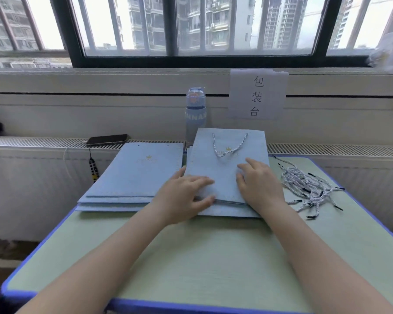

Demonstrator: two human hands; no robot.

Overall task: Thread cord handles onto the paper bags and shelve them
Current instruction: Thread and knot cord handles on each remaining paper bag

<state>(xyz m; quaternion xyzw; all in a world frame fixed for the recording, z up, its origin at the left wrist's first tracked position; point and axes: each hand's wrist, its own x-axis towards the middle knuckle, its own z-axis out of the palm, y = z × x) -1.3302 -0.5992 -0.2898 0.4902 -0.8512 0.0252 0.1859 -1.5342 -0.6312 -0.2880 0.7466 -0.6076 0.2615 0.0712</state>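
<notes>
My left hand (pixel 182 197) and right hand (pixel 260 185) both lay flat, fingers straight, on the blue paper bag (pixel 213 165) at the far middle of the desk (pixel 191 257), its cord handle (pixel 229 143) already threaded. A stack of handleless bags (pixel 134 175) sat just left of it, and loose cords (pixel 309 189) lay to its right.

Two hands press a flat blue bag on a green table.

The left hand (pixel 184 196) and the right hand (pixel 259 184) lie side by side on the blue paper bag (pixel 224 175), fingers mostly straight. A white twisted cord handle (pixel 229 145) loops at the top of this bag. A pile of blue bags (pixel 134 173) sits just to the left. A heap of loose cords (pixel 309 186) lies to the right on the table (pixel 191 257). Behind stand a bottle (pixel 195 114), a dark phone (pixel 107 139) and a paper sign (pixel 256 95) under the window.
</notes>
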